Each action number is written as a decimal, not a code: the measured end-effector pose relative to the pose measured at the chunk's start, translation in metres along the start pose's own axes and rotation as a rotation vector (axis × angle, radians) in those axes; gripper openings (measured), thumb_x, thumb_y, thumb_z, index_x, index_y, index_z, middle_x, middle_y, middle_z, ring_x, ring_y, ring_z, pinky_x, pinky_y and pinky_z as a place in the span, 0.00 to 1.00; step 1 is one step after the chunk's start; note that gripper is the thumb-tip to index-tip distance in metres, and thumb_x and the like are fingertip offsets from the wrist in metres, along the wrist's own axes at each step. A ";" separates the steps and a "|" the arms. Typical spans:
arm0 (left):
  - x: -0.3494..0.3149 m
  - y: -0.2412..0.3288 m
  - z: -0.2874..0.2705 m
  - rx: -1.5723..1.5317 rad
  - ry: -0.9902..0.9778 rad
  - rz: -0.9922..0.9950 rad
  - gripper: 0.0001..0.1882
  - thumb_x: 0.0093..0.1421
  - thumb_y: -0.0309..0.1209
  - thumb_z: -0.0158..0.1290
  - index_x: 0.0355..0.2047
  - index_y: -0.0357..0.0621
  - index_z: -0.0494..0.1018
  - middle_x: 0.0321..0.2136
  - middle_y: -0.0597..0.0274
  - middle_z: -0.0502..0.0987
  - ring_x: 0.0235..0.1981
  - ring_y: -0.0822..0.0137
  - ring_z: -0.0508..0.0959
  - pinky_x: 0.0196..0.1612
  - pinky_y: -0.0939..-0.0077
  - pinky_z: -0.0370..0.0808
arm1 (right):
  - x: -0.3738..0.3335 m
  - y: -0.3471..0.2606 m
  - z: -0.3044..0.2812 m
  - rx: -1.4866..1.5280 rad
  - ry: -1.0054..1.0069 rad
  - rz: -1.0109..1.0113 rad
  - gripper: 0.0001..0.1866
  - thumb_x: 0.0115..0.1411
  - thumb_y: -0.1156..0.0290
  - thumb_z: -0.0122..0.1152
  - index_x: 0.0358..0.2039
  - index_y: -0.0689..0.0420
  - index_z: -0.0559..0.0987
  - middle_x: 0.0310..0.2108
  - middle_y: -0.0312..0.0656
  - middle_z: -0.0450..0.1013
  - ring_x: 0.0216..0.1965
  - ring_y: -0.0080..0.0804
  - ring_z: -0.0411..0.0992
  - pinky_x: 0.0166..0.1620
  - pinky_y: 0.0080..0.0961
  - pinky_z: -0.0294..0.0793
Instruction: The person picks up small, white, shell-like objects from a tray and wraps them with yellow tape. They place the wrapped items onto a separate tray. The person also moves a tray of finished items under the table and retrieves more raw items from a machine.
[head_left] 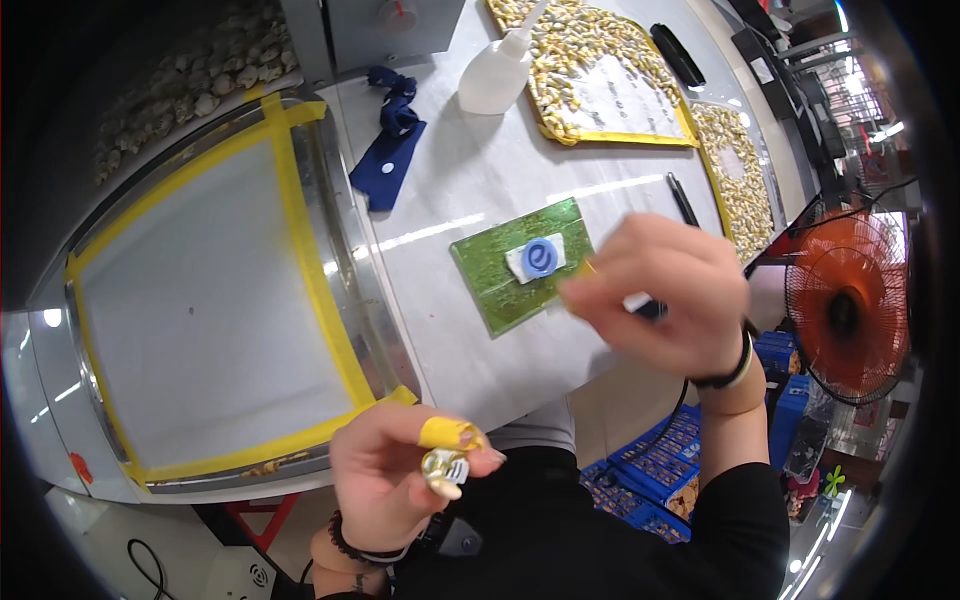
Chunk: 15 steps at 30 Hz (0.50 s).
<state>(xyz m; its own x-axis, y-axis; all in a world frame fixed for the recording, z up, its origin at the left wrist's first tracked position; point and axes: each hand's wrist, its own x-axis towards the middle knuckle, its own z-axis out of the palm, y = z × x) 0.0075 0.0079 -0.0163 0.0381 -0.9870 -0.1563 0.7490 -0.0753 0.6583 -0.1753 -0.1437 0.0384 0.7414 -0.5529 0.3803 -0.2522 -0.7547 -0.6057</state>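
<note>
My left hand (390,475), low in the view near the table's front edge, pinches a small shiny gold-and-white figurine-like piece (446,468). Yellow tape wraps one of its fingers. Over the right part of the table my right hand (672,290) is closed and slightly blurred, its fingertips pressed together. Whatever they may hold is too small to make out. Just left of those fingertips lies a green rectangular block (487,285). On it sits a white patch with a round blue cap (540,257) bearing a dark curl.
A yellow-taped framed screen (200,300) fills the left. Farther back are a dark blue cloth (390,165), a white squeeze bottle (495,78) and a yellow-edged tray (620,138) of small gold-and-white pieces. A black pen (683,198) lies beyond my right hand; an orange fan (845,310) stands right.
</note>
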 end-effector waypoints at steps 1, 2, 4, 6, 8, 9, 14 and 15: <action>0.001 -0.001 -0.003 -0.096 -0.068 -0.067 0.24 0.52 0.42 0.60 0.38 0.33 0.69 0.30 0.49 0.77 0.34 0.61 0.78 0.41 0.66 0.75 | -0.002 -0.011 -0.001 0.059 0.026 -0.003 0.11 0.41 0.84 0.63 0.29 0.60 0.79 0.23 0.39 0.73 0.23 0.33 0.72 0.25 0.23 0.71; 0.003 -0.002 -0.001 -0.150 -0.073 -0.165 0.25 0.53 0.44 0.59 0.38 0.33 0.68 0.28 0.52 0.76 0.33 0.62 0.78 0.41 0.65 0.75 | -0.003 -0.020 0.000 0.067 0.040 -0.041 0.10 0.41 0.82 0.65 0.27 0.59 0.79 0.22 0.39 0.73 0.21 0.30 0.71 0.24 0.22 0.70; 0.007 -0.002 -0.002 -0.234 -0.112 -0.240 0.24 0.53 0.44 0.59 0.38 0.34 0.68 0.27 0.53 0.76 0.33 0.61 0.78 0.41 0.64 0.75 | 0.000 -0.030 0.010 0.103 0.086 -0.105 0.09 0.40 0.81 0.66 0.26 0.59 0.79 0.22 0.39 0.74 0.21 0.29 0.71 0.24 0.20 0.70; 0.010 -0.004 -0.003 -0.357 -0.132 -0.306 0.23 0.52 0.42 0.60 0.37 0.35 0.67 0.28 0.55 0.76 0.33 0.61 0.78 0.40 0.63 0.76 | 0.001 -0.036 0.018 0.107 0.130 -0.168 0.09 0.40 0.80 0.66 0.26 0.60 0.79 0.22 0.39 0.74 0.20 0.29 0.71 0.23 0.19 0.71; 0.009 -0.004 -0.001 -0.395 -0.087 -0.313 0.22 0.52 0.41 0.60 0.36 0.36 0.67 0.30 0.56 0.76 0.33 0.61 0.78 0.40 0.63 0.76 | 0.001 -0.036 0.020 0.057 0.138 -0.248 0.10 0.40 0.79 0.66 0.27 0.61 0.79 0.23 0.40 0.73 0.21 0.29 0.71 0.23 0.19 0.71; 0.009 -0.003 0.000 -0.416 -0.064 -0.315 0.21 0.52 0.40 0.60 0.36 0.37 0.67 0.32 0.56 0.76 0.33 0.61 0.78 0.40 0.63 0.76 | 0.001 -0.036 0.022 0.032 0.143 -0.288 0.10 0.40 0.78 0.66 0.27 0.61 0.79 0.24 0.41 0.73 0.21 0.30 0.71 0.23 0.19 0.71; 0.010 -0.003 0.005 -0.385 -0.056 -0.281 0.17 0.54 0.37 0.59 0.35 0.39 0.67 0.33 0.58 0.75 0.33 0.61 0.78 0.41 0.64 0.76 | 0.002 -0.037 0.022 -0.050 0.067 -0.337 0.12 0.38 0.78 0.66 0.28 0.62 0.78 0.25 0.41 0.72 0.21 0.30 0.70 0.22 0.18 0.70; 0.011 -0.003 0.007 -0.381 -0.052 -0.278 0.17 0.54 0.37 0.59 0.35 0.39 0.67 0.33 0.58 0.76 0.33 0.61 0.78 0.41 0.64 0.76 | 0.002 -0.038 0.021 -0.063 0.050 -0.333 0.13 0.37 0.78 0.66 0.28 0.62 0.78 0.25 0.41 0.72 0.21 0.30 0.70 0.22 0.18 0.70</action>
<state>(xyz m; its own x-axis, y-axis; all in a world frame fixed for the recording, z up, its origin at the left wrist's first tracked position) 0.0014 -0.0039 -0.0147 -0.2243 -0.9434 -0.2444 0.9156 -0.2899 0.2785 -0.1514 -0.1087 0.0479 0.7584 -0.2883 0.5845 -0.0410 -0.9162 -0.3987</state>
